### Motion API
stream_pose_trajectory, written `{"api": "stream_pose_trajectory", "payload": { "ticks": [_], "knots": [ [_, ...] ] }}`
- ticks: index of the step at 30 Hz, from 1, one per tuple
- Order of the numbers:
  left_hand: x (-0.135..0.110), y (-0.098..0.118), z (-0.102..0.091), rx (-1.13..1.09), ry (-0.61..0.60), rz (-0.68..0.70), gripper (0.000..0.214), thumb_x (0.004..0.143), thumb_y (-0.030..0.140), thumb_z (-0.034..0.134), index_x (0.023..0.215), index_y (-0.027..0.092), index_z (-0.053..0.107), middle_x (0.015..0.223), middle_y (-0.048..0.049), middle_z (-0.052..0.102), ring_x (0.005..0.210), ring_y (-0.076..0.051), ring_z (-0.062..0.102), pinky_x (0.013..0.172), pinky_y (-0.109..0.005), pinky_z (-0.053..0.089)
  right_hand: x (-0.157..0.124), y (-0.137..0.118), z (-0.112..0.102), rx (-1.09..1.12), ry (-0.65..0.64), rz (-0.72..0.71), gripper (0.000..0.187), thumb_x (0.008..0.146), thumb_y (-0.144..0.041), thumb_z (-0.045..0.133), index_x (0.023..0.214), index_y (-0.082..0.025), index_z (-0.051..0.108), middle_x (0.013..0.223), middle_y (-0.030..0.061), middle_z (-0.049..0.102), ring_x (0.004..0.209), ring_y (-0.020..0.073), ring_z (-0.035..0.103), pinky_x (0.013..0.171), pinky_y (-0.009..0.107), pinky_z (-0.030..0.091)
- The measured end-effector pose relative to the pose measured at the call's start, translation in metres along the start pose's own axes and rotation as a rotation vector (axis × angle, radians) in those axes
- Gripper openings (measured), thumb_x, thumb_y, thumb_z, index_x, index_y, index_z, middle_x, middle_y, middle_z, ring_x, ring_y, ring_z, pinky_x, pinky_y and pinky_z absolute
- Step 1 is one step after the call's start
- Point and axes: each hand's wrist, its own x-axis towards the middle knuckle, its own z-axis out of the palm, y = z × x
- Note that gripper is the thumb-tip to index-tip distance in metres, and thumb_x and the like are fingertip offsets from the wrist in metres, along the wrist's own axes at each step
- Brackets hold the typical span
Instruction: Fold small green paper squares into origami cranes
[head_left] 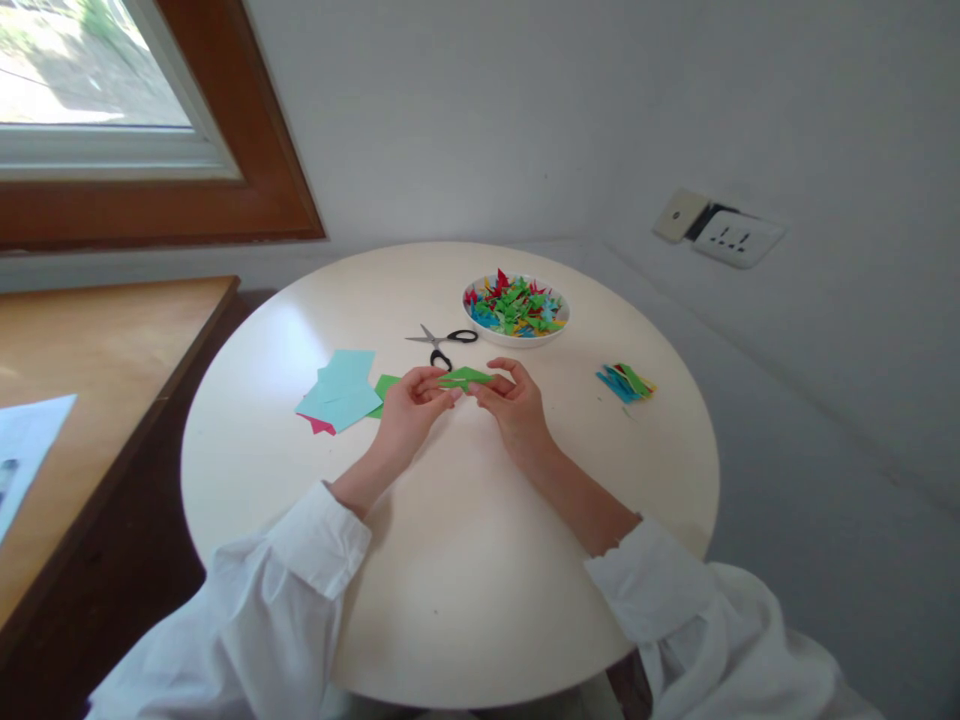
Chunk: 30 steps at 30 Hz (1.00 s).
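Between my two hands is a small folded piece of green paper [465, 376], long and pointed toward its ends. My left hand [412, 405] pinches its left end, thumb in front and fingers behind. At the other end, my right hand [516, 400] grips it between thumb and fingers. Just beyond the paper lies a pair of scissors [441, 342] with black handles, blades spread and pointing left. Light blue paper sheets [341, 390] are stacked left of my left hand, with pink paper [321, 426] under them. A green sheet [385, 386] is partly hidden behind my left hand.
A white bowl [517, 340] full of colourful folded paper pieces stands at the back of the round white table [480, 600]. Coloured paper strips [626, 384] lie at the right. A wooden desk [112, 340] stands at the left; a wall socket [739, 237] is at the right.
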Motion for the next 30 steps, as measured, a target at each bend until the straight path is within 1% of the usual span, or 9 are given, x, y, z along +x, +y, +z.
{"api": "stream_pose_trajectory", "payload": {
  "ticks": [3, 5, 10, 14, 16, 20, 24, 27, 30],
  "knots": [
    [0.0008, -0.0038, 0.0004, 0.053, -0.025, -0.019, 0.016, 0.062, 0.027, 0.069, 0.066, 0.013, 0.061, 0.065, -0.0017, 0.065, 0.060, -0.012, 0.057, 0.059, -0.025, 0.045, -0.0010, 0.0018, 0.0017, 0.006, -0.009, 0.007, 0.037, 0.056, -0.025, 0.070, 0.084, -0.022, 0.047, 0.057, -0.0069, 0.062, 0.061, 0.0140, 0.062, 0.061, 0.027, 0.045],
    [0.0005, -0.0051, 0.0009, 0.059, -0.012, -0.019, 0.015, 0.065, 0.027, 0.067, 0.060, 0.014, 0.061, 0.061, -0.0011, 0.063, 0.059, -0.011, 0.055, 0.057, -0.024, 0.043, -0.0021, 0.0034, 0.0031, 0.004, -0.035, -0.001, 0.035, 0.055, -0.025, 0.070, 0.082, -0.022, 0.047, 0.062, -0.0053, 0.065, 0.061, 0.0134, 0.062, 0.063, 0.028, 0.046],
    [0.0010, -0.0067, 0.0001, 0.050, 0.036, -0.007, 0.018, 0.066, 0.027, 0.065, 0.056, 0.015, 0.057, 0.054, 0.0013, 0.057, 0.053, -0.010, 0.051, 0.052, -0.023, 0.040, -0.0045, 0.0054, 0.0046, -0.070, -0.100, -0.033, 0.034, 0.058, -0.027, 0.069, 0.084, -0.022, 0.047, 0.066, -0.0042, 0.065, 0.062, 0.0129, 0.061, 0.062, 0.027, 0.046],
    [0.0033, -0.0069, -0.0026, 0.132, 0.051, 0.060, 0.017, 0.065, 0.024, 0.064, 0.054, 0.016, 0.055, 0.053, 0.0020, 0.055, 0.052, -0.010, 0.051, 0.050, -0.023, 0.040, -0.0041, 0.0041, 0.0030, -0.220, -0.065, -0.083, 0.030, 0.062, -0.033, 0.067, 0.086, -0.021, 0.052, 0.078, 0.0010, 0.065, 0.076, 0.0161, 0.062, 0.063, 0.027, 0.045],
    [0.0036, -0.0064, -0.0033, 0.164, 0.034, 0.084, 0.015, 0.066, 0.022, 0.063, 0.055, 0.016, 0.054, 0.055, 0.0014, 0.056, 0.055, -0.011, 0.053, 0.052, -0.023, 0.042, -0.0030, 0.0036, 0.0020, -0.271, -0.043, -0.117, 0.025, 0.065, -0.035, 0.065, 0.083, -0.020, 0.056, 0.082, 0.0030, 0.065, 0.078, 0.0167, 0.061, 0.063, 0.028, 0.045],
    [0.0016, -0.0045, -0.0014, 0.166, -0.022, 0.049, 0.017, 0.066, 0.022, 0.064, 0.056, 0.016, 0.051, 0.054, 0.0009, 0.057, 0.060, -0.015, 0.060, 0.053, -0.024, 0.045, -0.0008, 0.0042, 0.0002, -0.310, -0.053, -0.142, 0.017, 0.066, -0.034, 0.062, 0.072, -0.018, 0.061, 0.073, 0.0021, 0.064, 0.069, 0.0153, 0.059, 0.061, 0.028, 0.045],
    [-0.0012, -0.0021, 0.0019, 0.084, -0.071, -0.016, 0.024, 0.068, 0.029, 0.064, 0.057, 0.016, 0.047, 0.052, 0.0023, 0.052, 0.063, -0.016, 0.063, 0.054, -0.024, 0.046, 0.0003, 0.0050, -0.0007, -0.294, -0.015, -0.109, 0.016, 0.064, -0.033, 0.062, 0.067, -0.017, 0.061, 0.066, 0.0009, 0.063, 0.062, 0.0139, 0.057, 0.059, 0.027, 0.045],
    [-0.0018, -0.0015, 0.0027, 0.029, -0.080, -0.024, 0.026, 0.070, 0.032, 0.063, 0.059, 0.015, 0.047, 0.053, 0.0037, 0.049, 0.063, -0.015, 0.064, 0.058, -0.024, 0.047, 0.0005, 0.0041, -0.0004, -0.263, 0.000, -0.100, 0.016, 0.063, -0.033, 0.063, 0.065, -0.017, 0.061, 0.065, 0.0005, 0.062, 0.062, 0.0138, 0.056, 0.060, 0.027, 0.045],
    [-0.0008, -0.0029, 0.0015, 0.050, -0.074, -0.007, 0.024, 0.071, 0.032, 0.062, 0.060, 0.014, 0.049, 0.054, 0.0032, 0.052, 0.063, -0.015, 0.064, 0.059, -0.024, 0.047, 0.0002, 0.0022, 0.0006, -0.249, 0.001, -0.086, 0.016, 0.061, -0.032, 0.063, 0.064, -0.017, 0.060, 0.063, 0.0000, 0.062, 0.061, 0.0136, 0.056, 0.061, 0.027, 0.045]
  ]
}}
